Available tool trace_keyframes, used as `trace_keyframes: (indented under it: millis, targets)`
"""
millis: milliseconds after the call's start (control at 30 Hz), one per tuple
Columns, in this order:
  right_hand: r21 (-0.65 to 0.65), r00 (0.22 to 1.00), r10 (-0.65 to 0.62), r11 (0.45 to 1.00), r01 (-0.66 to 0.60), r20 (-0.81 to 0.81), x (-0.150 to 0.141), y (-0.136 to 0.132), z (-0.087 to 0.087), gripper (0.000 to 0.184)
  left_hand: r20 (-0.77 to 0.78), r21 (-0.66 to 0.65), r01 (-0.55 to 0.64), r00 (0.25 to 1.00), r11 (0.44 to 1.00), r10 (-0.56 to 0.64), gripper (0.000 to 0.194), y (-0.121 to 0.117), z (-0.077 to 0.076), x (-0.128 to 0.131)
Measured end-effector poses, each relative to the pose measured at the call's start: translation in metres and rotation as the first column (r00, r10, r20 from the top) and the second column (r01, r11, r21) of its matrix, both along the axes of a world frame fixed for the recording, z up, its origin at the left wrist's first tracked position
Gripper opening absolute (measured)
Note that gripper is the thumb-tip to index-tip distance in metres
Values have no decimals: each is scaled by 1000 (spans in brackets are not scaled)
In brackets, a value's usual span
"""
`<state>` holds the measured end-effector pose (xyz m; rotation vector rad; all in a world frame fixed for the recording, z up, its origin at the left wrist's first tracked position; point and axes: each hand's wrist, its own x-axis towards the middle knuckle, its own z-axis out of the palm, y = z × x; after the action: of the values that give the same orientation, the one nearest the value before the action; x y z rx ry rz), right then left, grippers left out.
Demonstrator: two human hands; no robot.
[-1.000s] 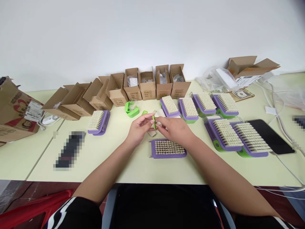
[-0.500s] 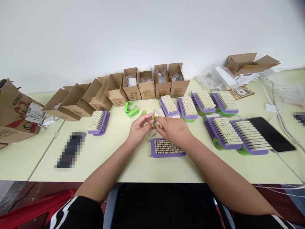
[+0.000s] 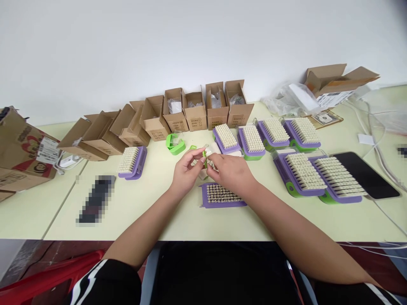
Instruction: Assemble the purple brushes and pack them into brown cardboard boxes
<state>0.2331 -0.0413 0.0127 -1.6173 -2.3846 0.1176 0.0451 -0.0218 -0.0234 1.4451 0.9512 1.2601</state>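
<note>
A small green plastic piece (image 3: 205, 161) is held up between my two hands, over the middle of the table. My left hand (image 3: 186, 171) pinches it from the left with thumb and fingers. On the other side, the fingers of my right hand (image 3: 232, 171) are closed against it; a small whitish bit shows at their tips. Under my right wrist lies a purple brush plate (image 3: 205, 203) with cream bristles. Just behind my fingers are a small coiled spring (image 3: 206, 145), a green clip (image 3: 193, 147) and whitish parts, partly covered. A green frame (image 3: 176, 145) sits farther back.
Several purple-and-green brushes (image 3: 253, 140) stand at the right, near a black tablet (image 3: 365, 174) and cables. One purple brush (image 3: 132, 162) lies left, beside a blurred dark object (image 3: 97, 199). Open cardboard boxes (image 3: 155, 118) line the wall; a larger carton (image 3: 27, 148) stands far left.
My right fingers have shifted slightly on the green piece, and a whitish bit now shows at their tips. The camera view has moved a little; the things on the table stay put.
</note>
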Motion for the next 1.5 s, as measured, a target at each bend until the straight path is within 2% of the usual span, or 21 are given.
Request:
trace_keyframes:
  millis: [133, 333, 467, 600, 667, 867, 1033, 1133, 1267, 1400, 1500]
  targets:
    - [20, 1000, 7, 1000, -6, -28, -1, 0, 0, 28, -54, 94, 16, 998, 995, -11, 37, 0, 1, -1]
    - [69, 999, 54, 996, -54, 2, 2, 1, -2, 28, -95, 126, 45, 995, 991, -33, 38, 2, 0, -4]
    - [22, 999, 50, 999, -49, -12, 2, 0, 1, 28, -61, 79, 45, 997, 996, -40, 39, 4, -2, -6]
    - [-3, 996, 25, 1000, -26, -90, 5, 0, 2, 30, 30, -34, 100, 995, 994, -99, 41, 6, -1, -6]
    - [-5, 995, 26, 1000, -26, -95, 8, 0, 3, 30, 31, -41, 118, 993, 992, -116, 41, 6, 0, -6]
    - [-42, 998, 46, 998, -47, -40, 13, 2, 6, 30, -130, 122, 116, 987, 986, -100, 37, 7, 0, -7]
    - [-65, 996, 52, 996, -57, -71, 15, 4, 6, 29, -186, 171, 139, 977, 975, -106, 38, 9, -4, -9]
    - [-70, 989, 54, 996, -64, -138, 16, 5, 4, 28, -151, 117, 131, 982, 984, -112, 41, 9, -6, -8]
    - [-77, 972, 56, 994, -75, -227, 14, 5, 3, 27, -5, -28, 122, 993, 992, -122, 46, 6, -4, -5]
    - [-78, 950, 44, 994, -72, -310, 12, 4, 2, 25, 109, -173, 144, 986, 974, -126, 53, 5, 0, -5]
    - [-83, 928, 38, 994, -73, -371, 11, 5, -1, 22, 165, -215, 159, 978, 964, -124, 54, 7, 0, -6]
